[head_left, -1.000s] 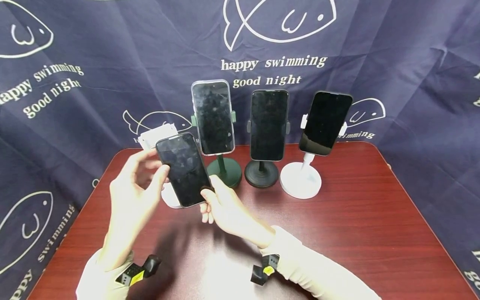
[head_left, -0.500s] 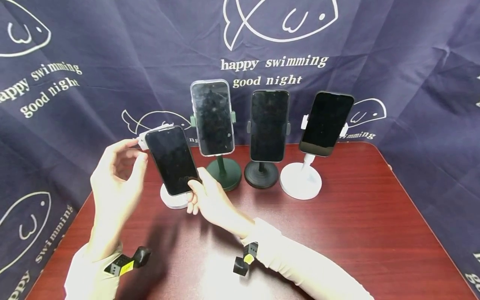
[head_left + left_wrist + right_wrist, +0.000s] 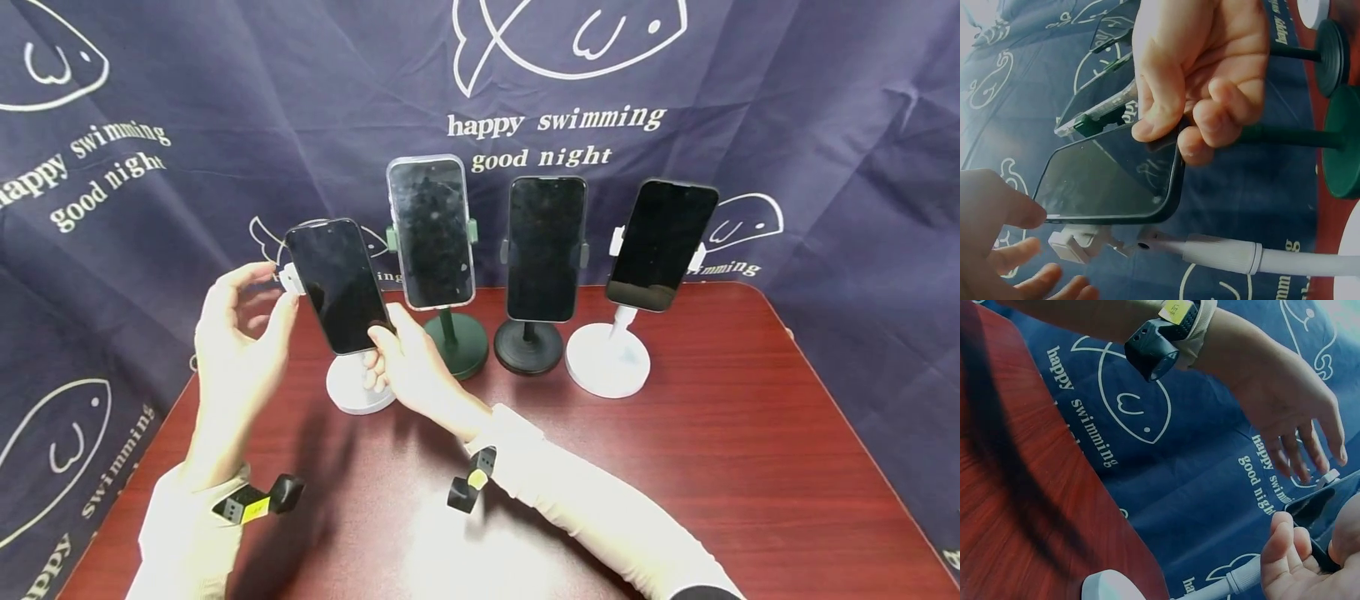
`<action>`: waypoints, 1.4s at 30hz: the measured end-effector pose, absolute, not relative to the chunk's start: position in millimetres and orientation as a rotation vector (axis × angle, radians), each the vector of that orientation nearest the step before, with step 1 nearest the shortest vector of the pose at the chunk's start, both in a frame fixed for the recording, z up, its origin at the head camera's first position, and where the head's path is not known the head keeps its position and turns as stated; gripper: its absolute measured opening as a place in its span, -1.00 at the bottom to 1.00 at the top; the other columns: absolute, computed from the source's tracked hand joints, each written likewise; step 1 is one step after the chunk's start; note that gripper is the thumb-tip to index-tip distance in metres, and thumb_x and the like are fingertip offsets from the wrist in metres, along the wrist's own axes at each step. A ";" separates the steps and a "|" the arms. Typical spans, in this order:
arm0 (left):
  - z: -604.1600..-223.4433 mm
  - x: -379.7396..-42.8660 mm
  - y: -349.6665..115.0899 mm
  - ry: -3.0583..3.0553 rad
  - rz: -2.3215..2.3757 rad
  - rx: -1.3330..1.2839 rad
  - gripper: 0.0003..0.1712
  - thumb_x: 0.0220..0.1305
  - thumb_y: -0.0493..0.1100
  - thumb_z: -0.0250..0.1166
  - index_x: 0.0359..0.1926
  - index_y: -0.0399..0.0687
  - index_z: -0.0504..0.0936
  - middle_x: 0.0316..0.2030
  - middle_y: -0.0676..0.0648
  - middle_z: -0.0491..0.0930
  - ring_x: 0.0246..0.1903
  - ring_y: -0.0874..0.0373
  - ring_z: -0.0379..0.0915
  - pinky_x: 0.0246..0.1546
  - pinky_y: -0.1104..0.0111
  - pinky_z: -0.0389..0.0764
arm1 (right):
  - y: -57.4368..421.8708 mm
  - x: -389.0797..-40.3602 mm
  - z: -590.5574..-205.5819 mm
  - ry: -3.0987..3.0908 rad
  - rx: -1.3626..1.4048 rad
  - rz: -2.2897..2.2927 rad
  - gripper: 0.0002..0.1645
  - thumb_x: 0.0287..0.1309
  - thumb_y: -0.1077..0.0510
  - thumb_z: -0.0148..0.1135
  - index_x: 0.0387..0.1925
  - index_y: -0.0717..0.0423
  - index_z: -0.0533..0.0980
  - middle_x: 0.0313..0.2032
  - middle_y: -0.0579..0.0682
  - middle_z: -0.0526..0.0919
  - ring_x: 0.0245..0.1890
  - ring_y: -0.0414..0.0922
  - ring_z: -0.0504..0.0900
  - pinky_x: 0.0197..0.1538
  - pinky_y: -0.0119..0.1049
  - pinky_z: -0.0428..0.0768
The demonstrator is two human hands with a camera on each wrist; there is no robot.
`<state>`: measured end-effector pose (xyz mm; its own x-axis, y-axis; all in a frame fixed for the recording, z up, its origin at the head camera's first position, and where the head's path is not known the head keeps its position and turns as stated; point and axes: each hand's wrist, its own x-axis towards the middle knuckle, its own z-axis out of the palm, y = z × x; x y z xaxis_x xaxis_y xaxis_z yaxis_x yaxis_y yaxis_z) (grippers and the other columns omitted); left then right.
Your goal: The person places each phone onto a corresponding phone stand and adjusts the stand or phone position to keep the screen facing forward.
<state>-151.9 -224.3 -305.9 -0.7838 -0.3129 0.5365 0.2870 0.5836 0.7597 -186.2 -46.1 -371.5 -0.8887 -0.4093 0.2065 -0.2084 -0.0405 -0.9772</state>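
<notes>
A black smartphone [image 3: 337,287] is pinched at its lower right corner by my right hand [image 3: 412,367], thumb on the screen and fingers behind. It leans in front of the white phone stand [image 3: 358,387], covering most of the clamp. At the phone's left side the white clamp arm [image 3: 291,279] sticks out; the left wrist view shows the clamp [image 3: 1077,242] just behind the phone. My left hand [image 3: 243,342] is beside that clamp arm, thumb and fingers apart and loosely bent, fingertips close to it and holding nothing.
To the right stand a green phone stand [image 3: 459,346], a black one [image 3: 528,346] and another white one [image 3: 607,360], each with a phone clamped upright. A dark blue printed cloth [image 3: 555,50] hangs behind the reddish wooden table [image 3: 712,467].
My right hand has moved the smartphone left and up, to in front of the white stand's clamp. My left hand has left the phone's edge and shifted left beside the clamp arm.
</notes>
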 end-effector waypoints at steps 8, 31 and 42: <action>-304.7 -165.1 -227.4 -2.262 -1.271 -0.017 -0.52 0.40 -0.30 0.26 0.31 -0.02 0.58 0.09 0.00 0.67 -0.08 0.47 0.61 0.09 0.60 0.56 | -54.3 -193.8 -365.5 2.088 -0.692 -2.068 -0.83 0.56 0.15 0.05 0.04 0.12 0.34 -0.38 0.22 0.72 -0.60 -0.17 0.69 -0.41 -0.20 0.74; -298.5 -175.0 -234.3 -2.352 -1.255 0.008 -0.59 0.42 -0.32 0.21 0.26 -0.18 0.60 0.02 -0.12 0.69 -0.10 0.56 0.58 0.05 0.67 0.53 | -68.4 -201.0 -361.5 2.225 -0.684 -2.043 -0.84 0.54 0.13 0.09 0.01 0.10 0.40 -0.37 0.12 0.77 -0.55 -0.06 0.78 -0.44 -0.23 0.73; -297.5 -182.3 -230.8 -2.286 -1.197 0.038 -0.69 0.34 -0.32 0.33 0.09 -0.22 0.66 -0.14 0.04 0.71 -0.17 0.57 0.61 -0.07 0.66 0.57 | -70.3 -204.4 -362.3 2.308 -0.690 -1.953 -0.76 0.55 0.07 0.08 0.11 0.07 0.38 -0.37 0.06 0.78 -0.60 -0.25 0.72 -0.47 -0.38 0.67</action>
